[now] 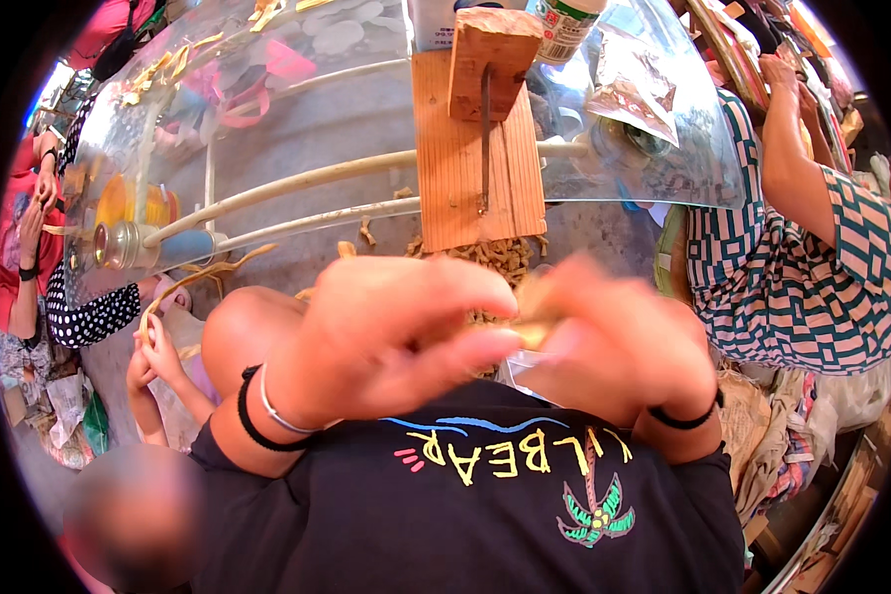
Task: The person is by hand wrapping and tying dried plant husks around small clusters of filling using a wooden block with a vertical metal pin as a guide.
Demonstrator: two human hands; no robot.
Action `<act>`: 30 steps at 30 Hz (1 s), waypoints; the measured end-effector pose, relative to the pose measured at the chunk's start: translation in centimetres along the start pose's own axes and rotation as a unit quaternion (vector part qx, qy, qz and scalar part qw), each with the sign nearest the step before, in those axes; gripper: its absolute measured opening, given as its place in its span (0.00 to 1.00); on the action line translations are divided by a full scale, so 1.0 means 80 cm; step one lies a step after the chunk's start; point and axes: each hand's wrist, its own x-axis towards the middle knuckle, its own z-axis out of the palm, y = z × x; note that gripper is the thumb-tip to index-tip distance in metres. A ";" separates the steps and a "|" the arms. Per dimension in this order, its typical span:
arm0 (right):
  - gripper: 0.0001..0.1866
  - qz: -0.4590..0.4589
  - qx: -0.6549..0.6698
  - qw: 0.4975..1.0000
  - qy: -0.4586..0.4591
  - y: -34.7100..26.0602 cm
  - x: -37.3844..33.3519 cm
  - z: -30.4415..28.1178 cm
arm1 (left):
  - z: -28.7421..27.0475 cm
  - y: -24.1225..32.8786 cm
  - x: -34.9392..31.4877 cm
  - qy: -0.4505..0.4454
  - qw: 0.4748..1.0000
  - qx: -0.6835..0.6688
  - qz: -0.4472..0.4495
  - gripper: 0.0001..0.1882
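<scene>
My left hand [406,332] is raised over my lap, its fingers curved and thumb apart, with no object visible between them. Facing it closely, my right hand [609,342] is smeared by motion, its fingers closed on a short yellowish root-like strip [535,335]. The strip's end points toward my left fingertips; whether they touch it I cannot tell. Just beyond the hands, a pile of short brown cut pieces [505,259] lies low down. Above the pile juts a wooden board [455,188] with a wooden block [495,64] and a thin metal bar [485,148].
A glass table [337,119] with pale rails spans the front, carrying a foil packet [639,84], a white tub [567,28] and a glass jar [119,245]. At left, another person's hands [153,351] hold a long strip [218,267]. People sit on both sides; bags [742,426] lie right.
</scene>
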 end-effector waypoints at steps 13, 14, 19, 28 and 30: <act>0.14 0.056 0.397 0.915 0.048 -0.009 0.019 0.028 | 0.036 -0.022 0.001 -0.010 0.975 0.111 0.192 0.12; 0.11 0.042 0.412 0.907 0.070 -0.010 0.021 0.031 | 0.035 -0.024 0.003 -0.022 0.966 0.114 0.232 0.12; 0.06 -0.004 0.448 0.886 0.117 -0.003 0.017 0.022 | 0.023 -0.020 0.004 -0.005 0.987 -0.010 0.163 0.10; 0.11 -0.193 0.173 0.944 0.206 0.006 0.033 0.028 | 0.027 -0.039 0.001 -0.004 0.958 -0.280 -0.069 0.15; 0.15 -0.248 -0.030 0.930 0.270 0.003 0.039 0.029 | 0.032 -0.019 -0.001 0.054 0.906 -0.372 -0.195 0.13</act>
